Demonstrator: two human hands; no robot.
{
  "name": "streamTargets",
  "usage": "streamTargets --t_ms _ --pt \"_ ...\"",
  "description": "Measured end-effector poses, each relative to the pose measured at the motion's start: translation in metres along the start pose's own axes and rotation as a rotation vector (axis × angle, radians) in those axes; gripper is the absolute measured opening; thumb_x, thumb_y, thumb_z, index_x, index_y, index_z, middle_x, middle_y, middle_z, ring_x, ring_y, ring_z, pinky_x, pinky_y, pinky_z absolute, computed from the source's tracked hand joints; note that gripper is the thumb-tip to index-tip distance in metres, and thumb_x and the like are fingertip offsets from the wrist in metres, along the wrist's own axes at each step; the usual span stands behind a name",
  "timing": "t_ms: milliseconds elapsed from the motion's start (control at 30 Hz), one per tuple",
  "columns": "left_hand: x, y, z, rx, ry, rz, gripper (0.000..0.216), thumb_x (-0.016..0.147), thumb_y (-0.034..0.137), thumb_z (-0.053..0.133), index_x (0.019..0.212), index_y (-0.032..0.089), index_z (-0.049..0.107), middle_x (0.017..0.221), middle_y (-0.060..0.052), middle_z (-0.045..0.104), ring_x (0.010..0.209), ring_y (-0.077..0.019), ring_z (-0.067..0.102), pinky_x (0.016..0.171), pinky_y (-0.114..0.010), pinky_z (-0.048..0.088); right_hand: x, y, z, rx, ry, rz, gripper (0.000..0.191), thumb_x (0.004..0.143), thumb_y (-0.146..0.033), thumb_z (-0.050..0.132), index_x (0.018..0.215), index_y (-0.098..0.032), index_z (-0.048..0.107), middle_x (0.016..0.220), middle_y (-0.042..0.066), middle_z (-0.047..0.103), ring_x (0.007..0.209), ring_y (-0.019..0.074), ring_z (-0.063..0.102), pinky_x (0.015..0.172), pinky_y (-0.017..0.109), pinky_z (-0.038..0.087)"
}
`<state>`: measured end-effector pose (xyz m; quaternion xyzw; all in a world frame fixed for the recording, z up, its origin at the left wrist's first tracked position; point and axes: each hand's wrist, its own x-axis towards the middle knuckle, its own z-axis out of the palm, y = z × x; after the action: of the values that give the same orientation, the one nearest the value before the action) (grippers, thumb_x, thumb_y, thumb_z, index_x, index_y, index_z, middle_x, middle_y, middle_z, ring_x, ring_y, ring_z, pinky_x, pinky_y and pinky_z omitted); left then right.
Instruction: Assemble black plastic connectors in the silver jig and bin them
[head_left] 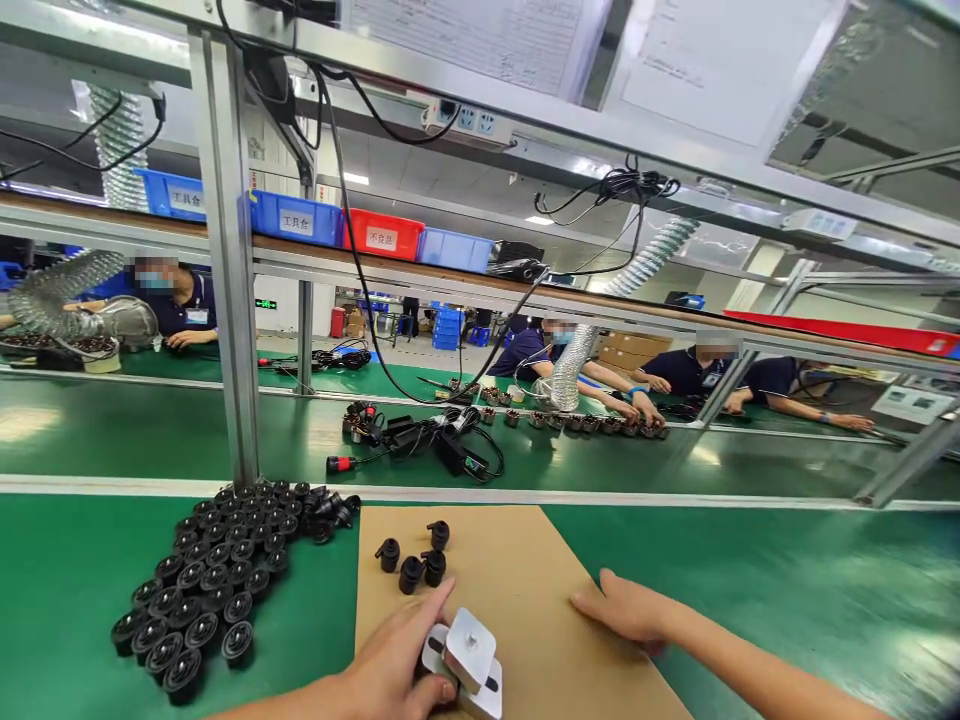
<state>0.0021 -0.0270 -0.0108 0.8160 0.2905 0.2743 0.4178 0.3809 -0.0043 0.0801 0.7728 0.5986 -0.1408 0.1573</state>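
My left hand (409, 650) is closed around the left side of a silver metal block (471, 645). The block has a raised square plate with a small round centre mark, above a base with dark slots. It is at the near part of a brown cardboard sheet (517, 560). My right hand (626, 608) is at the sheet's right edge, its visible fingers apart and nothing seen in them; its underside is hidden. Just beyond my left hand, several small black parts with side spouts (411, 573) stand on the cardboard.
Many round black parts (202, 628) stand in rows on the green bench left of the cardboard. A metal post (225, 260) rises behind them. Beyond lie black cables (450, 440) with red-banded connectors. Co-workers (536, 350) sit opposite. Blue and red bins (382, 235) line the shelf.
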Motion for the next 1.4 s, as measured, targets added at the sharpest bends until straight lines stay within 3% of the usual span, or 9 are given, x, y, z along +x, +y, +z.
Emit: streamTargets --t_ms 267,367,433,533,767,1033,1200,1267,1400 --pt "-0.005 0.007 -0.008 -0.052 -0.042 -0.084 0.115 0.070 0.012 0.075 0.169 0.033 0.022 0.144 -0.004 0.064 0.126 -0.0320 0.062 0.113 -0.045 0.047 -0.031 -0.025 -0.001 -0.088 0.105 -0.206 0.071 0.092 -0.035 0.065 0.154 -0.006 0.047 0.146 0.030 0.058 0.136 0.0451 0.058 0.112 0.056 0.045" --pt "-0.007 0.006 -0.008 -0.110 -0.033 -0.034 0.112 0.074 0.012 0.074 0.169 0.031 0.019 0.142 -0.005 0.065 0.124 -0.0305 0.062 0.112 -0.044 0.048 -0.059 -0.063 -0.015 -0.203 0.218 -0.772 0.080 0.090 -0.033 0.074 0.161 -0.021 0.039 0.161 0.021 0.045 0.143 0.0387 0.050 0.113 0.050 0.044" --pt "-0.008 0.004 -0.007 -0.116 -0.018 -0.024 0.110 0.076 0.013 0.074 0.169 0.030 0.019 0.143 -0.006 0.065 0.126 -0.0309 0.061 0.116 -0.046 0.045 -0.073 -0.091 -0.021 -0.333 0.243 -1.147 0.078 0.092 -0.039 0.077 0.159 -0.024 0.040 0.148 0.018 0.058 0.126 0.0341 0.061 0.100 0.045 0.051" --pt "-0.009 -0.001 -0.006 -0.091 -0.012 -0.031 0.108 0.079 0.016 0.076 0.169 0.028 0.019 0.149 -0.009 0.062 0.136 -0.0332 0.056 0.123 -0.049 0.038 -0.080 -0.121 -0.024 -0.488 0.349 -1.415 0.051 0.105 -0.045 0.061 0.146 -0.017 0.051 0.123 0.015 0.071 0.099 0.0265 0.065 0.075 0.037 0.050" --pt "-0.006 0.002 -0.002 -0.083 -0.002 -0.059 0.116 0.071 0.011 0.076 0.170 0.028 0.016 0.154 -0.009 0.060 0.139 -0.0354 0.055 0.122 -0.050 0.039 -0.069 -0.147 -0.021 -0.478 0.368 -1.428 0.060 0.086 -0.050 0.075 0.122 -0.004 0.064 0.097 0.016 0.073 0.086 0.0293 0.063 0.066 0.038 0.046" --pt "-0.006 0.010 0.002 -0.144 0.023 -0.080 0.116 0.073 0.006 0.068 0.171 0.030 0.011 0.118 -0.001 0.077 0.100 -0.0256 0.069 0.096 -0.038 0.054 -0.096 -0.164 0.005 -0.449 0.410 -0.927 0.054 0.091 -0.067 0.057 0.085 -0.015 0.072 0.073 0.014 0.073 0.062 0.0292 0.065 0.061 0.040 0.042" --pt "-0.004 -0.002 0.003 -0.243 0.031 -0.044 0.121 0.070 0.006 0.072 0.171 0.031 0.010 0.147 -0.005 0.067 0.121 -0.0306 0.065 0.107 -0.041 0.052 -0.092 -0.157 -0.026 -0.622 0.510 -1.390 0.047 0.095 -0.052 0.070 0.119 -0.011 0.066 0.100 0.010 0.074 0.078 0.0251 0.064 0.054 0.037 0.038" --pt "-0.002 -0.008 0.004 -0.284 0.000 -0.010 0.119 0.075 0.013 0.075 0.171 0.030 0.007 0.150 -0.007 0.065 0.122 -0.0315 0.066 0.107 -0.042 0.053 -0.084 -0.158 -0.036 -0.705 0.525 -1.601 0.018 0.105 -0.027 0.058 0.109 -0.013 0.069 0.094 0.007 0.072 0.081 0.0226 0.062 0.055 0.036 0.037" --pt "0.002 -0.013 0.005 -0.288 -0.019 0.027 0.122 0.075 0.019 0.079 0.171 0.031 0.005 0.146 -0.007 0.069 0.119 -0.0329 0.069 0.104 -0.041 0.055 -0.067 -0.166 -0.036 -0.801 0.419 -1.795 0.016 0.097 -0.020 0.060 0.091 -0.013 0.073 0.088 0.009 0.070 0.078 0.0230 0.059 0.059 0.037 0.041"
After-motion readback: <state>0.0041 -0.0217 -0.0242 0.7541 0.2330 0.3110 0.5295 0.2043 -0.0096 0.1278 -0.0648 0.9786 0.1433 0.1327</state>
